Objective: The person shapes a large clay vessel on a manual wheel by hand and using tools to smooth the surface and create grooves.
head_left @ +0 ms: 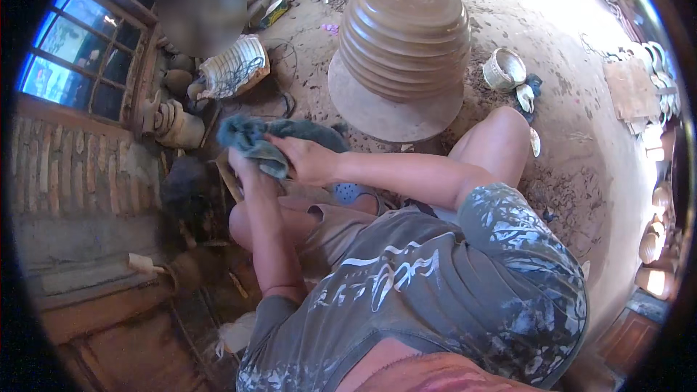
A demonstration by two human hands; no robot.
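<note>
A damp-looking blue-green cloth [270, 161] is bunched between my two hands, left of the wheel. My left hand [245, 165] is closed on its near side, with the fingers partly hidden by the folds. Beside it, my right hand [311, 161] grips the cloth with fingers curled into it. More of the dark fabric trails behind the right wrist. In front of me stands a large brown clay pot [406, 43], ribbed around its sides and with a smooth flat top. It rests on a pale round wheel [359, 112]; neither hand touches it.
To the pot's right stands a clay-smeared tub [504, 70] with a dark rag beside it. A pale ribbed basket [236, 67], a container [180, 127] and small pots lie by the window at left. Clay scraps cover the floor. Pottery lines the far right.
</note>
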